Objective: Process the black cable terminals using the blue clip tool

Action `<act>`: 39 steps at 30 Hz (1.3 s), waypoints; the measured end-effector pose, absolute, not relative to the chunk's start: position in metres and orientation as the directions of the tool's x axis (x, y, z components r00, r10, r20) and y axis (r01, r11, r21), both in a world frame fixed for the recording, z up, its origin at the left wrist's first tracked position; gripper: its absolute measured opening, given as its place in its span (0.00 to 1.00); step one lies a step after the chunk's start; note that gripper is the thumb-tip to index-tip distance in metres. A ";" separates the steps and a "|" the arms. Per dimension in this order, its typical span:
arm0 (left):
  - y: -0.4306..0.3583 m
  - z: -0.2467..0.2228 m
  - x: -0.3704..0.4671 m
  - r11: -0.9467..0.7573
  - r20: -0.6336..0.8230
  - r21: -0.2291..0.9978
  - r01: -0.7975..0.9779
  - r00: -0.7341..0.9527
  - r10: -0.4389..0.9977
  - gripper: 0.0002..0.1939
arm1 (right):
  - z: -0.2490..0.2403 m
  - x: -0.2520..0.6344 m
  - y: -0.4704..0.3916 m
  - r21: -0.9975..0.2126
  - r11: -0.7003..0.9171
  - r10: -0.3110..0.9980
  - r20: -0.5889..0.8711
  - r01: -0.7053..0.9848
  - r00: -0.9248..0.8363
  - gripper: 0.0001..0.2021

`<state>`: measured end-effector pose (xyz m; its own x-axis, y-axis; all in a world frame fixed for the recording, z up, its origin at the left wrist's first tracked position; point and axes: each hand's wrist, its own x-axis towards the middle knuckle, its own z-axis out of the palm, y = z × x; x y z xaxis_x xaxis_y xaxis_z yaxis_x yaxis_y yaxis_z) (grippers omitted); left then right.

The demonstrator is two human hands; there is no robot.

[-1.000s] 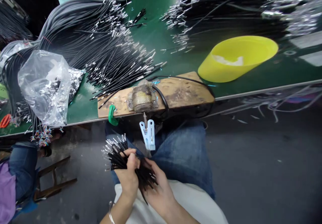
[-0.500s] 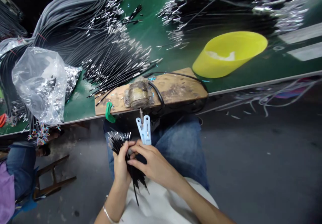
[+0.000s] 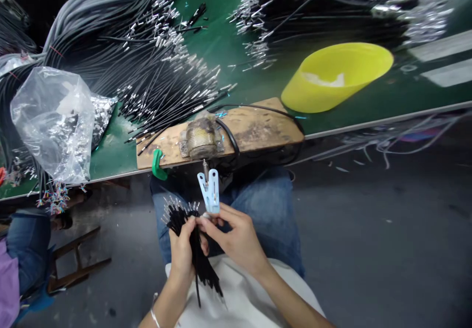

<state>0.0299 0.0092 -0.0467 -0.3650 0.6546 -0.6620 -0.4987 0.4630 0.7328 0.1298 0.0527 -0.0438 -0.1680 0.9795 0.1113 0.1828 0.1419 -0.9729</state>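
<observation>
A bundle of short black wires [image 3: 204, 264] with bare, shiny upper ends is gripped in my left hand [image 3: 181, 252], closed around it over my lap. My right hand [image 3: 238, 239] is beside the top of the bundle, thumb and fingers pinched together near my left thumb. Whatever is between those fingertips is too small to make out. Directly above them, a light-blue plastic clothes peg [image 3: 210, 193] hangs on the metal shaft of a small worn motor [image 3: 202, 138]. The motor is fixed to a wooden board [image 3: 258, 126] at the table edge.
Grey cables [image 3: 84, 18] with many stripped black ends spread across the green table [image 3: 217, 23]. A clear plastic bag [image 3: 55, 121] lies at left, a yellow container [image 3: 313, 89] at right. A green clamp [image 3: 158, 164] grips the board. Another person's leg [image 3: 27, 239] and a wooden stool [image 3: 75, 264] are at lower left.
My right hand has moved slightly right and its fingertips have shifted from the bundle's side toward the peg's lower end. The bundle in my left hand has tilted and moved slightly right.
</observation>
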 end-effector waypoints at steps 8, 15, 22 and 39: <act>0.010 -0.048 0.030 0.453 -0.642 0.745 -0.490 -0.339 0.688 0.28 | -0.042 0.127 0.053 -0.969 0.091 0.947 0.012 0.232 -0.320 0.08; 0.008 -0.044 0.034 0.460 -0.617 0.777 -0.430 -0.374 0.692 0.20 | -0.046 0.133 0.061 -0.991 0.036 0.967 0.001 0.130 -0.256 0.10; 0.013 -0.036 0.030 0.452 -0.610 0.785 -0.423 -0.402 0.683 0.24 | -0.037 0.130 0.060 -0.967 0.137 0.929 0.051 0.215 -0.366 0.10; 0.012 -0.020 0.019 0.443 -0.496 0.868 -0.223 -0.375 0.783 0.16 | -0.037 0.135 0.067 -0.983 0.175 0.961 0.159 0.050 -0.224 0.08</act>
